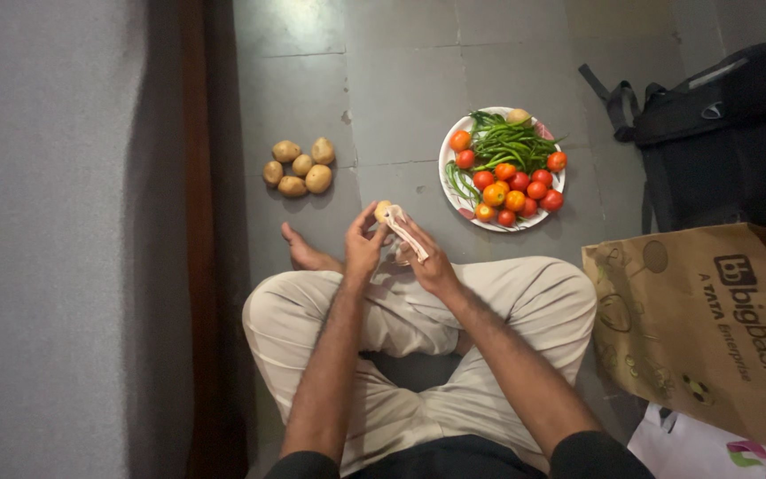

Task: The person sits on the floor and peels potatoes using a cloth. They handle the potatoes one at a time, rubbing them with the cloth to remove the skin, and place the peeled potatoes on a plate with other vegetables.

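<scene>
I sit cross-legged on a grey tiled floor. My left hand (pixel 363 246) grips a small pale potato (pixel 382 210) by its side, just above my knees. Against that potato my right hand (pixel 429 263) holds a light-coloured peeler (pixel 405 234). Several unpeeled brown potatoes (pixel 299 167) lie in a loose heap on the floor ahead to the left. A white plate (pixel 448 182) ahead to the right carries red and orange tomatoes (pixel 516 188) and a pile of green chillies (pixel 509 142).
A brown paper bag (pixel 702 328) stands by my right knee, with a white bag (pixel 711 448) under it. A black backpack (pixel 720 133) rests at the far right. A grey wall with a dark wooden edge (pixel 195 239) runs along my left.
</scene>
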